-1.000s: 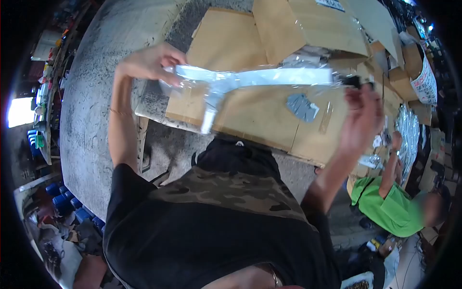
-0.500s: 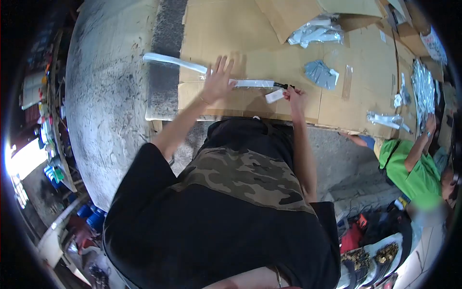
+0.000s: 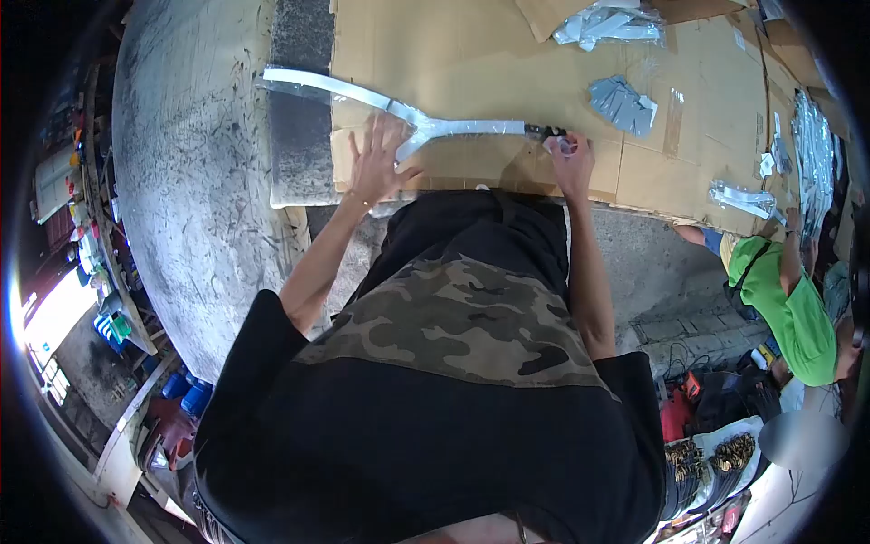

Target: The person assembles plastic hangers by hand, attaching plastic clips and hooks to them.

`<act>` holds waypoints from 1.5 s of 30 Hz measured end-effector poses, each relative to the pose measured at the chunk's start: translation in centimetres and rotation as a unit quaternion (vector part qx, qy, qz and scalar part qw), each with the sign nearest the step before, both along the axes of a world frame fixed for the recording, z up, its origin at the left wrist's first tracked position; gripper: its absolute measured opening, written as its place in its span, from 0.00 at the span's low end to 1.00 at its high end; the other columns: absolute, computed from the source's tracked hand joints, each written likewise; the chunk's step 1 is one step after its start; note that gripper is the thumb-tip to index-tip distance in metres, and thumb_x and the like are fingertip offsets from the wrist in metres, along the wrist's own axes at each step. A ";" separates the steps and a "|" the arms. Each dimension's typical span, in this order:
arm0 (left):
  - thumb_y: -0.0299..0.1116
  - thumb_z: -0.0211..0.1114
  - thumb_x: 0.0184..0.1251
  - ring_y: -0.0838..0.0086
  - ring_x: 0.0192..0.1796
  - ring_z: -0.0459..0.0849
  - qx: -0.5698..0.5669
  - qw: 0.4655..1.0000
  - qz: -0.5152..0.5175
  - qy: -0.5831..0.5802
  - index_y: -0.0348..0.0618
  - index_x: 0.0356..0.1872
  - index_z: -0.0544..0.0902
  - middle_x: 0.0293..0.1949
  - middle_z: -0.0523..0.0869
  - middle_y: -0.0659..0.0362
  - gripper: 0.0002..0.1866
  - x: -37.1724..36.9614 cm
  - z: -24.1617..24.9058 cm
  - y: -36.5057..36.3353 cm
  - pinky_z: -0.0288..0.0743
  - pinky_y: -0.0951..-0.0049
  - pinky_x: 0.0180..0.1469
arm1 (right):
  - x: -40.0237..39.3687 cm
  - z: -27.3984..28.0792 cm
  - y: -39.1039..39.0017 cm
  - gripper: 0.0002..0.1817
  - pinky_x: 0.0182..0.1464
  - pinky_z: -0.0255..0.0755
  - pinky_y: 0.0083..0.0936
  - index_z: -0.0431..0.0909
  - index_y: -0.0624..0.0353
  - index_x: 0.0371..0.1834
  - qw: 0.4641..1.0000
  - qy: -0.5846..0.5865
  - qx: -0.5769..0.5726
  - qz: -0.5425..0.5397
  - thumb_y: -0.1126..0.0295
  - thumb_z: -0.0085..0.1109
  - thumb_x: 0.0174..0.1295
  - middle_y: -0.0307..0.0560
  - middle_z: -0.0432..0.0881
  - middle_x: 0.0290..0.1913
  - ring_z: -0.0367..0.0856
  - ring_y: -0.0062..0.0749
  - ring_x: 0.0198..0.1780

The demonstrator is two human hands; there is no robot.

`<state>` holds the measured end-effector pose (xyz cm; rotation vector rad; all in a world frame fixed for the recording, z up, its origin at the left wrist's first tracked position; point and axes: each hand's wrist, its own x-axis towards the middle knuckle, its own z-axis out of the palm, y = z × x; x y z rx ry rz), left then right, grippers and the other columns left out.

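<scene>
Left hand: left hand lies flat with fingers spread wide on the cardboard sheet, holding nothing; its fingertips are just below the fork of the bagged white part.
Right hand: right hand is curled narrow, pinching the dark end of the bagged white part.
Bagged white part: a long, pale, forked piece in clear plastic, lying on the cardboard from above the left hand across to the right hand; its far end runs out past the cardboard's edge, beyond the left hand.
Beyond the right hand: a small grey packet, and further off a crumpled clear plastic bag.
Far right: a person in a green shirt, well apart from both hands.
</scene>
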<state>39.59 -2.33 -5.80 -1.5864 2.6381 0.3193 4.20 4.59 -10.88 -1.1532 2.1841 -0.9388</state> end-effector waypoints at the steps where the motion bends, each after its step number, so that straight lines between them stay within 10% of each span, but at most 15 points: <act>1: 0.56 0.64 0.56 0.50 0.73 0.52 0.003 1.000 0.004 -0.001 0.55 0.68 0.64 0.71 0.56 0.46 0.39 -1.4 0.4 0.3 0.49 0.36 0.67 | -0.1 0.4 0.2 0.22 0.46 0.73 0.39 0.74 0.63 0.47 0.998 0.047 -0.028 0.025 0.64 0.67 0.51 0.56 0.79 0.40 0.79 0.50 0.46; 4: 0.40 0.68 0.53 0.54 0.56 0.75 0.051 0.986 -0.020 0.155 0.42 0.50 0.78 0.50 0.77 0.50 0.23 -6.0 -0.7 0.7 0.74 0.59 0.54 | -2.1 -1.7 1.4 0.27 0.53 0.68 0.43 0.71 0.61 0.52 0.983 0.151 -0.021 0.103 0.63 0.67 0.49 0.59 0.73 0.50 0.71 0.54 0.55; 7: 0.38 0.67 0.53 0.56 0.58 0.73 0.165 0.968 -0.006 0.190 0.43 0.51 0.77 0.51 0.75 0.50 0.23 -12.8 -1.2 0.4 0.73 0.57 0.55 | -1.7 0.1 1.2 0.27 0.56 0.66 0.45 0.71 0.61 0.51 0.982 0.129 0.034 0.137 0.63 0.68 0.48 0.61 0.70 0.53 0.68 0.57 0.56; 15: 0.35 0.67 0.52 0.53 0.66 0.65 0.068 0.981 -0.135 0.122 0.49 0.65 0.66 0.67 0.63 0.50 0.35 -14.3 -3.7 2.0 0.63 0.59 0.67 | -4.4 -0.2 -0.4 0.26 0.56 0.68 0.45 0.74 0.61 0.49 0.921 0.172 0.235 0.260 0.60 0.68 0.48 0.63 0.74 0.51 0.70 0.58 0.56; 20: 0.34 0.67 0.51 0.53 0.66 0.64 0.043 0.987 -0.043 0.151 0.49 0.66 0.65 0.68 0.61 0.48 0.37 -15.6 -3.6 5.1 0.60 0.59 0.68 | -4.3 2.6 -1.7 0.25 0.55 0.71 0.43 0.75 0.62 0.49 0.849 0.071 0.388 0.351 0.60 0.66 0.49 0.62 0.79 0.43 0.75 0.58 0.52; 28: 0.36 0.66 0.49 0.51 0.65 0.63 0.000 0.979 0.117 0.167 0.48 0.60 0.71 0.63 0.65 0.48 0.31 -19.5 -4.3 6.0 0.61 0.53 0.64 | -5.4 5.1 -1.4 0.10 0.46 0.73 0.39 0.79 0.62 0.35 0.923 0.104 -0.049 0.367 0.67 0.62 0.54 0.51 0.81 0.35 0.78 0.45 0.40; 37: 0.37 0.65 0.54 0.49 0.56 0.67 -0.026 0.977 0.192 0.091 0.48 0.45 0.79 0.50 0.70 0.47 0.17 -24.3 -3.7 4.4 0.67 0.48 0.54 | -5.1 -1.1 -3.6 0.05 0.39 0.70 0.17 0.76 0.62 0.38 0.883 -0.426 -0.044 0.192 0.74 0.60 0.61 0.38 0.82 0.38 0.76 0.17 0.36; 45: 0.31 0.62 0.53 0.54 0.42 0.78 -0.022 0.953 0.173 0.246 0.39 0.30 0.77 0.37 0.76 0.50 0.07 -23.7 -7.1 5.0 0.77 0.56 0.40 | -5.2 -3.3 -4.2 0.09 0.39 0.70 0.17 0.74 0.63 0.45 0.909 -0.374 -0.010 0.183 0.75 0.58 0.62 0.40 0.81 0.36 0.76 0.18 0.36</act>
